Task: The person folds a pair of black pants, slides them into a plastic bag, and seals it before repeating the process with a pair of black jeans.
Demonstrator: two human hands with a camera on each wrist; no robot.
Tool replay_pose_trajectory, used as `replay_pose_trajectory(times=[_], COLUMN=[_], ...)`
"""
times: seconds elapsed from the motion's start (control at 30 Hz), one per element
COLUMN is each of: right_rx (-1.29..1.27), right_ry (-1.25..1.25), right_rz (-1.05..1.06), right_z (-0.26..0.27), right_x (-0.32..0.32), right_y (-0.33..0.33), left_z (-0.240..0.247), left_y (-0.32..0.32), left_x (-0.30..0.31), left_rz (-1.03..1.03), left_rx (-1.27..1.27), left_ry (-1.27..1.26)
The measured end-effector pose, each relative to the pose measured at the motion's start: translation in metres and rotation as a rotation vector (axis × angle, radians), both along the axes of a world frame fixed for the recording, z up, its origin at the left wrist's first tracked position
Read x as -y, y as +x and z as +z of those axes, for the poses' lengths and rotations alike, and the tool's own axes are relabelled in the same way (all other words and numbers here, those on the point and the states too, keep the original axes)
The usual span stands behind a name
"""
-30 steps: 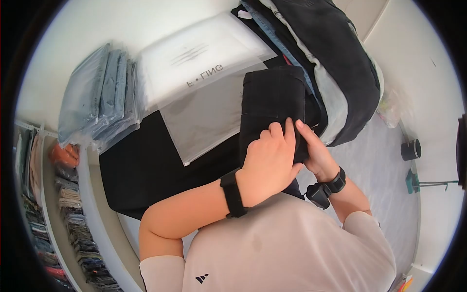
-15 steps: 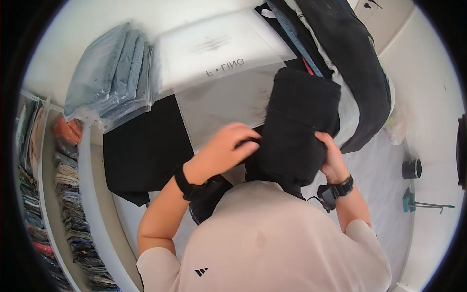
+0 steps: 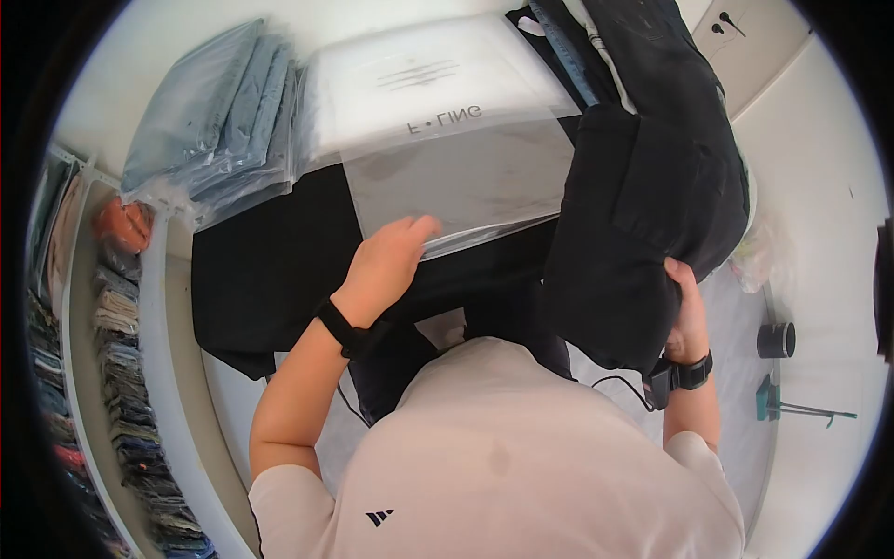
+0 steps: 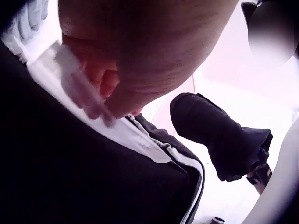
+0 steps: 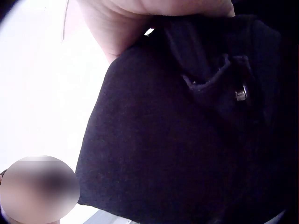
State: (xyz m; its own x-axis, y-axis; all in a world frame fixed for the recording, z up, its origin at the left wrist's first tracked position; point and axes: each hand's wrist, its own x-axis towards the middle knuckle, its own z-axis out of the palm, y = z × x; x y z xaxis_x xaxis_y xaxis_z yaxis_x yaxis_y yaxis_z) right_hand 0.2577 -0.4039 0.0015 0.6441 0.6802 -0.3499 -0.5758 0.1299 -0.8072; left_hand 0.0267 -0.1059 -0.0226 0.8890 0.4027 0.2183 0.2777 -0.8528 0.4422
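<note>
Overhead view of a person working with two bare hands at a black-covered surface (image 3: 265, 256). The one piece of lettering that can be read, apparently "F • LING", is dark, looks flipped, and sits on a pile of frosted plastic bags (image 3: 363, 116) below a few thin slanting lines. The pale shirt (image 3: 521, 447) carries one small three-bar emblem (image 3: 380, 517) of the Adidas kind, without words.

One folded black garment (image 3: 605, 238) is held up by the right hand (image 3: 687, 312) over the right end of the surface, thumb on the front and the other fingers mostly hidden behind. The left hand (image 3: 382, 265) has its fingers curled at the near edge of one clear plastic bag (image 3: 466, 182), pinching it.

At the left end stand several blue-grey bagged garments (image 3: 200, 112), overlapping too closely to count exactly. At the right lies a heap of dark and denim clothes (image 3: 670, 56). Two black wristbands show, one per arm. One orange bundle (image 3: 124, 224) sits on the shelving (image 3: 177, 289) at left.

The left wrist view shows what the head view leaves unclear: fingers seen through the translucent film. Only the right wrist view shows one small metal fitting (image 5: 241, 94) on the black garment.
</note>
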Motion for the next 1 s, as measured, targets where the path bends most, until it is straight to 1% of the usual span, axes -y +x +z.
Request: replay_pose_trajectory(times=[0.03, 0.07, 0.13, 0.17, 0.23, 0.27, 0.3, 0.33, 0.37, 0.4, 0.43, 0.47, 0.5, 0.53, 0.57, 0.63, 0.67, 0.73, 0.87, 1.0], right_rx=[0.049, 0.049, 0.278, 0.28, 0.421, 0.477, 0.479, 0.612, 0.745, 0.749, 0.752, 0.745, 0.739, 0.673, 0.68, 0.678, 0.707, 0.735, 0.762, 0.833], right_ry=[0.005, 0.005, -0.005, -0.005, -0.032, -0.039, -0.038, -0.128, -0.219, -0.258, -0.254, -0.251, -0.248, -0.237, -0.234, -0.253, -0.285, -0.306, -0.333, -0.353], right_rz=[0.026, 0.03, 0.054, 0.057, 0.148, 0.15, 0.154, 0.193, 0.232, 0.265, 0.267, 0.32, 0.373, 0.429, 0.427, 0.53, 0.564, 0.592, 0.662, 0.65], right_z=[0.004, 0.01, 0.026, 0.029, 0.033, 0.034, 0.038, 0.043, 0.049, 0.055, 0.058, 0.061, 0.063, 0.061, 0.061, 0.06, 0.059, 0.059, 0.063, 0.069], right_x=[-0.004, -0.01, -0.023, -0.027, -0.035, -0.041, -0.046, -0.049, -0.053, -0.056, -0.06, -0.063, -0.065, -0.068, -0.071, -0.079, -0.082, -0.09, -0.101, -0.108], right_y=[-0.003, -0.007, -0.018, -0.02, -0.022, -0.024, -0.027, -0.03, -0.033, -0.037, -0.04, -0.042, -0.043, -0.042, -0.041, -0.041, -0.037, -0.033, -0.026, -0.014], left_z=[0.001, -0.001, -0.005, -0.004, 0.006, 0.012, 0.023, 0.032, 0.038, 0.043, 0.047, 0.05, 0.053, 0.056, 0.059, 0.064, 0.066, 0.07, 0.076, 0.093], left_y=[0.0, -0.002, -0.005, -0.004, -0.003, -0.002, 0.0, 0.002, 0.004, 0.007, 0.01, 0.012, 0.015, 0.018, 0.02, 0.024, 0.025, 0.028, 0.027, 0.018], left_x=[-0.002, -0.005, -0.013, -0.013, -0.012, -0.01, -0.007, -0.004, -0.003, -0.004, -0.005, -0.006, -0.006, -0.008, -0.009, -0.013, -0.013, -0.014, -0.006, 0.006], left_rz=[-0.045, -0.041, -0.107, -0.105, -0.138, -0.134, -0.13, -0.125, -0.119, -0.103, -0.088, -0.086, -0.077, -0.068, -0.068, -0.079, -0.082, -0.144, -0.165, -0.168], left_rx=[0.026, 0.026, 0.109, 0.111, 0.183, 0.184, 0.196, 0.209, 0.211, 0.211, 0.211, 0.214, 0.264, 0.314, 0.32, 0.35, 0.356, 0.368, 0.303, 0.289], left_ry=[0.057, 0.058, 0.086, 0.086, 0.128, 0.128, 0.191, 0.256, 0.26, 0.276, 0.293, 0.297, 0.294, 0.292, 0.296, 0.222, 0.228, 0.269, 0.333, 0.305])
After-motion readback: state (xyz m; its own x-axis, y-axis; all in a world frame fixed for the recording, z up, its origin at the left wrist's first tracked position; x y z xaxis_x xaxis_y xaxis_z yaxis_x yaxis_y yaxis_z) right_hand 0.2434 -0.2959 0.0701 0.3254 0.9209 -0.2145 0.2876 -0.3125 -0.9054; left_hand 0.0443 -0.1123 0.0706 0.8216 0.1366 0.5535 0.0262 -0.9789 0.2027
